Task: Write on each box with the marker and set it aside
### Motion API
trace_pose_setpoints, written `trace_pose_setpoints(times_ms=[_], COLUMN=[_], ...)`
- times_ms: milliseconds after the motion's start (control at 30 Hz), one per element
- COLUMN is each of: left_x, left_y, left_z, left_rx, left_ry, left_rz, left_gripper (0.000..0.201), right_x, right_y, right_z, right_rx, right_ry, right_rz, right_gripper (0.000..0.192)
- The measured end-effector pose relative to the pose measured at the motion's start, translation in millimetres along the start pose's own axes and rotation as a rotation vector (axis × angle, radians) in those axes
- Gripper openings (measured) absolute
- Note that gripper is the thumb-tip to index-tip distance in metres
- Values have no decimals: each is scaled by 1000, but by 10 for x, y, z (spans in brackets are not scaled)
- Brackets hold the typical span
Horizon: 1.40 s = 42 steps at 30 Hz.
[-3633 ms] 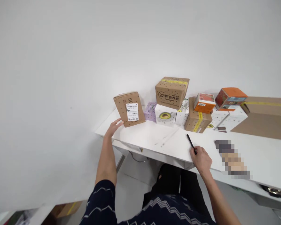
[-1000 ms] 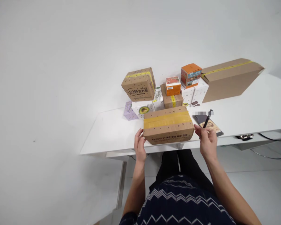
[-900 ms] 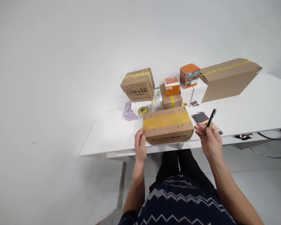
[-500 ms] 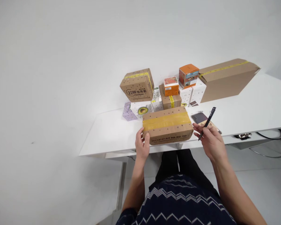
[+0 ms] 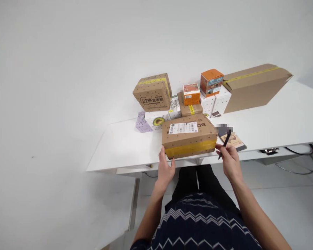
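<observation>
A cardboard box (image 5: pixel 189 139) lies in front of me at the desk's near edge. Its top carries a white shipping label (image 5: pixel 183 128), and yellow tape runs along the side facing me. At its lower left corner, my left hand (image 5: pixel 166 169) grips the box, thumb at the front bottom edge and fingers at the left end. A black pen (image 5: pixel 226 139) is held in my right hand (image 5: pixel 231 162), tip pointing down. Fingers of that hand also reach the box's right end; whether they press on it is partly hidden.
Behind the box, a brown carton (image 5: pixel 153 93) rests on white avocado-print boxes (image 5: pixel 159 121). Orange boxes (image 5: pixel 211 82) sit atop others. A large carton (image 5: pixel 253 88) stands right. A dark booklet-like item (image 5: pixel 241 147) lies on the white desk (image 5: pixel 114 146); cables (image 5: pixel 302 152) hang below.
The box has turned: its taped face, upward before, now faces me, and the labelled face is on top. My left hand moved right and down; my right hand came closer to the box.
</observation>
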<state>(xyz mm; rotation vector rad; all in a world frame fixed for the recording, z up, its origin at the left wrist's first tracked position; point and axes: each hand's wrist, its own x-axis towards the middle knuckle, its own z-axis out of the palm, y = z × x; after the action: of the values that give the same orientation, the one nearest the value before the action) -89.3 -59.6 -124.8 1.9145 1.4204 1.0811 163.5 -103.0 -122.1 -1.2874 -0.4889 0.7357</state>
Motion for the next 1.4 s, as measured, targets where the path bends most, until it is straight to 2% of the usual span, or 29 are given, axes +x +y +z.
trace_pose_setpoints(times_ms=[67, 133, 267, 367, 433, 500, 633, 767, 933, 1067, 1167, 1233, 1300, 1400], left_x=[-39, -52, 5, 77, 117, 145, 176, 194, 178, 167, 193, 220, 245, 264], left_y=[-29, -5, 180, 356, 440, 476, 401, 237, 113, 85, 114, 158, 207, 261], left_z=[40, 37, -60, -97, -56, 32, 249, 385, 451, 473, 474, 469, 461, 445], left_rx=[40, 58, 99, 127, 128, 113, 92, 159, 187, 193, 214, 231, 227, 194], left_ry=[25, 115, 349, 383, 354, 313, 214, 209, 188, 171, 277, 386, 462, 481], left_rz=[6, 57, 268, 403, 439, 448, 420, 437, 395, 388, 532, 652, 715, 744], left_gripper=[74, 70, 49, 26, 15, 13, 16, 21, 22, 19, 19, 19, 19, 20], right_x=[26, 57, 82, 23, -47, -119, -201, -140, 5, 51, 48, 36, 20, 1], right_y=[36, -42, -443, -748, -868, -918, -907, -828, -608, -491, -477, -487, -507, -553], right_z=[-41, -58, -18, 88, 198, 328, 598, 867, 1136, 1146, 1085, 1054, 1041, 1048], right_rx=[33, 91, 245, 305, 292, 261, 161, 61, -70, -99, -81, -118, -196, -340], right_ry=[15, 63, 174, 120, 43, -70, -293, -475, -690, -729, -736, -760, -784, -772], right_rz=[86, 96, -128, -240, -249, -238, -241, -268, -115, -60, -70, -124, -202, -320], right_gripper=[27, 26, 21, 23, 24, 25, 27, 26, 25, 25, 24, 22, 19, 19])
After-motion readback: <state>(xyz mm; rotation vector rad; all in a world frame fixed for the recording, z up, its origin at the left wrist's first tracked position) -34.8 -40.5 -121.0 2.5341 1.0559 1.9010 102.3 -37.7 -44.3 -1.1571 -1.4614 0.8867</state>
